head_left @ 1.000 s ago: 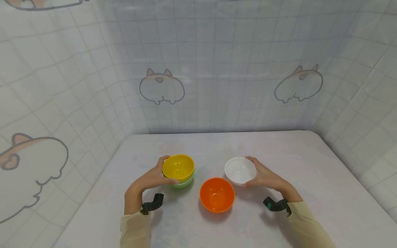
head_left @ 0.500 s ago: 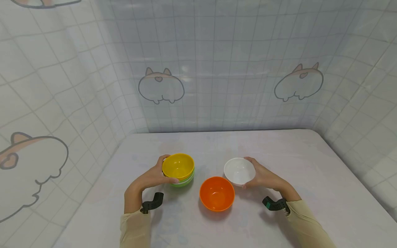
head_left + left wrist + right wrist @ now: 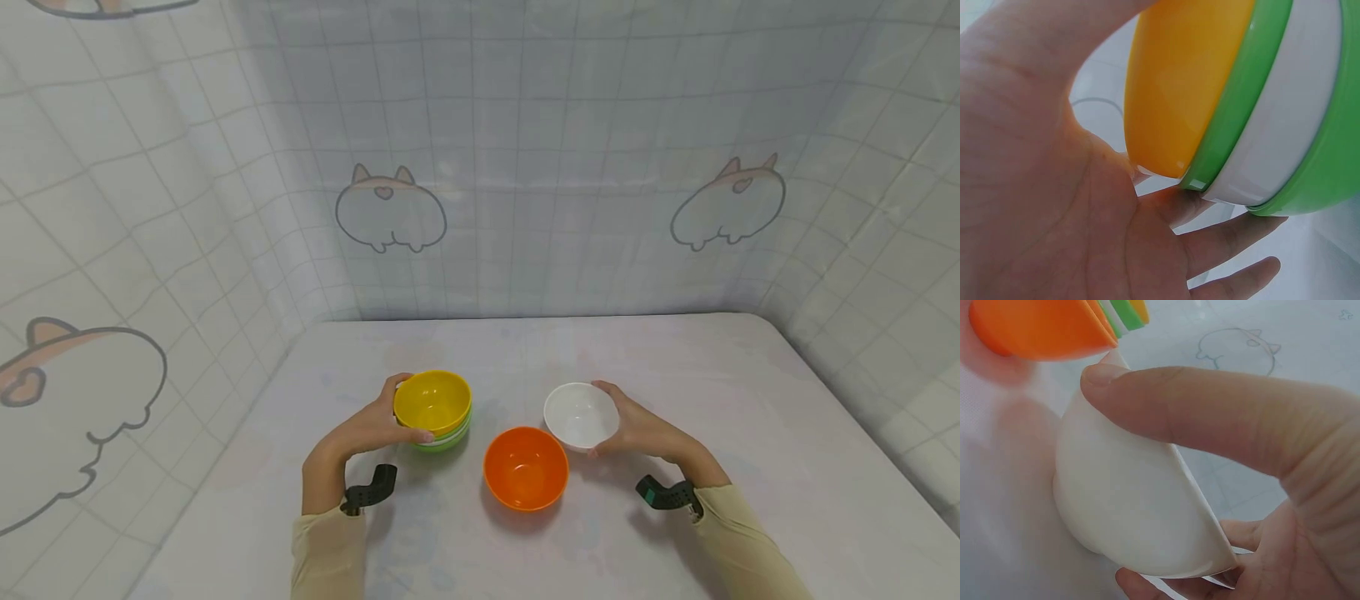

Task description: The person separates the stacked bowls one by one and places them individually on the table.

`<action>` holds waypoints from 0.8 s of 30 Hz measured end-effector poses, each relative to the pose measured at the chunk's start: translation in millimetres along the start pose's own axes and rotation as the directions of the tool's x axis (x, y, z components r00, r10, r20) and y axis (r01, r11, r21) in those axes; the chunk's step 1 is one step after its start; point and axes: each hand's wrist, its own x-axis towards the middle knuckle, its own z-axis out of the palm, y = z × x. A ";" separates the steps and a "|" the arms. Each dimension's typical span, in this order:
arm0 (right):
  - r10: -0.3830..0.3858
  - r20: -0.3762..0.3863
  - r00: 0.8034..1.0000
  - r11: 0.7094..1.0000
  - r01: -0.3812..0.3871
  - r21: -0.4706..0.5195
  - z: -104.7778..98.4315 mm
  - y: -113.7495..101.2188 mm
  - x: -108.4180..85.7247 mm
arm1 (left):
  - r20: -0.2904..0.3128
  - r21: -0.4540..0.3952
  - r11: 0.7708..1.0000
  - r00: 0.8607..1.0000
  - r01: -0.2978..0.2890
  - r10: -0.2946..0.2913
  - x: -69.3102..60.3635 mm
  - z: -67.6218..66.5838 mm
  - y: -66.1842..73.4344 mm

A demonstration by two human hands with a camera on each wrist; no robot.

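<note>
A stack of nested bowls stands at the left in the head view, with a yellow bowl [image 3: 432, 402] on top. Below it, the left wrist view shows a green bowl [image 3: 1242, 87], a white bowl [image 3: 1288, 106] and another green bowl [image 3: 1329, 162]. My left hand [image 3: 375, 423] grips the stack from its left side, thumb in front by the yellow bowl and fingers round the back. To the right, my right hand [image 3: 637, 423] holds a separate white bowl [image 3: 581, 416], thumb on its near side and fingers behind. An orange bowl [image 3: 526, 469] sits upright between the hands, nearer to me.
The bowls stand on a pale, faintly patterned table [image 3: 465, 554]. A grid-printed cloth [image 3: 555, 208] with cartoon animal drawings rises behind it and along both sides. Each wrist carries a black camera mount [image 3: 371, 490].
</note>
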 end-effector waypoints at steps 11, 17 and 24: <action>0.004 0.026 1.000 1.000 -0.004 -0.014 -9.2 5.0 9.7 | -0.011 0.008 1.000 1.000 -0.006 0.006 11.1 1.0 0.9; 0.002 0.020 1.000 1.000 -0.002 -0.005 -9.4 6.5 10.9 | -0.009 0.015 1.000 1.000 0.000 0.000 14.2 -1.1 0.2; -0.007 0.028 1.000 0.999 0.009 -0.051 -11.7 1.7 11.8 | -0.010 0.025 1.000 1.000 0.002 -0.002 17.0 -3.4 -0.6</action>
